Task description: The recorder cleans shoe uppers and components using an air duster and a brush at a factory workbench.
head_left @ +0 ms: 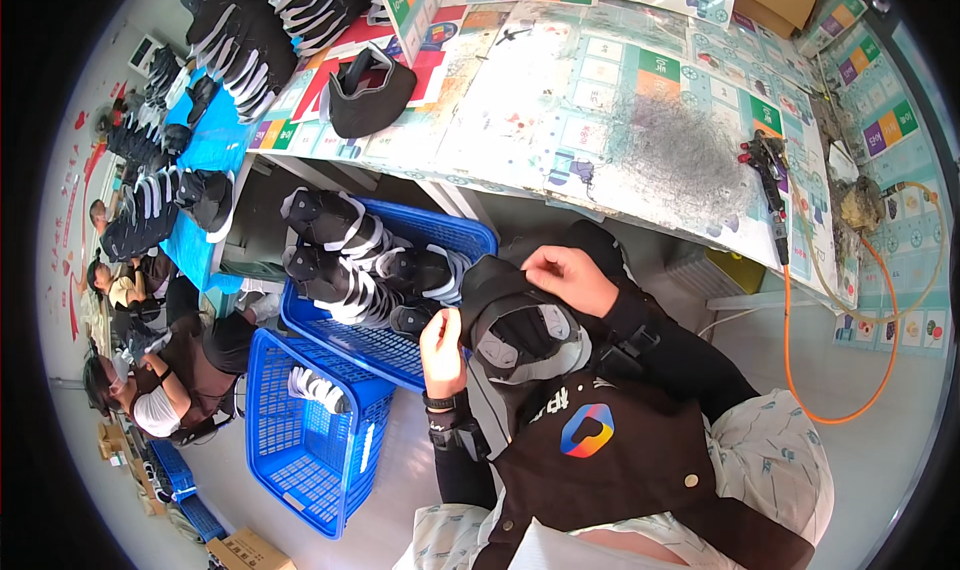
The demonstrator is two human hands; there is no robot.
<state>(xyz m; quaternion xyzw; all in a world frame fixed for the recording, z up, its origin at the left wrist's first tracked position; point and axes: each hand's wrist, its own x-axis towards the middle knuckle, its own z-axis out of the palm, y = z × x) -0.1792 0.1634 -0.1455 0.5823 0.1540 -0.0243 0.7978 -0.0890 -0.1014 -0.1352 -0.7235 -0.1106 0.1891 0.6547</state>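
In front of my apron, I hold a black cap (pixel 522 332) with its hollow side toward me, and pale patches show inside it. My left hand (pixel 442 354) is closed at the cap's left edge, thumb and fingers together. At the upper right edge, my right hand (pixel 575 279) is closed with its fingertips pinched on the black cloth. Just beyond my left hand, stacks of black caps with white edges (pixel 350 260) fill a blue basket (pixel 470 232). Another black cap (pixel 368 92) lies alone on the worktable (pixel 520 120).
A second blue basket (pixel 262 420) holds a small white-edged stack (pixel 318 390). On the table's right lies an air gun (pixel 768 175) with an orange hose (pixel 788 340) hanging down. Tall cap stacks (pixel 235 40) stand at the far left. Co-workers sit left, one nearby (pixel 160 400).
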